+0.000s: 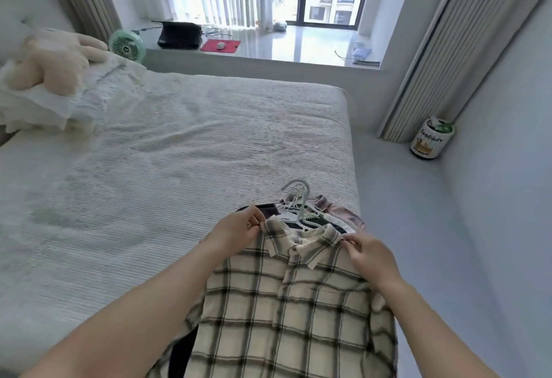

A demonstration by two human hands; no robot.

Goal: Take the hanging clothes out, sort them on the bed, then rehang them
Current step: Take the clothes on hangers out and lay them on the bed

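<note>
A cream plaid shirt (286, 306) with dark checks lies on top of a pile of clothes at the near right corner of the bed (155, 150). My left hand (236, 231) pinches the shirt's left shoulder by the collar. My right hand (369, 253) pinches its right shoulder. A pale green hanger (301, 198) and white hangers stick out past the collar. Under the shirt lie a dark garment and a pinkish plaid one (337, 208), mostly hidden.
A plush toy (50, 60) and pillows lie at the head of the bed. A green fan (127, 45), a laptop (179, 35) and a red mouse pad (220, 45) stand on the window ledge. A small bin (430, 138) stands on the floor by the curtain.
</note>
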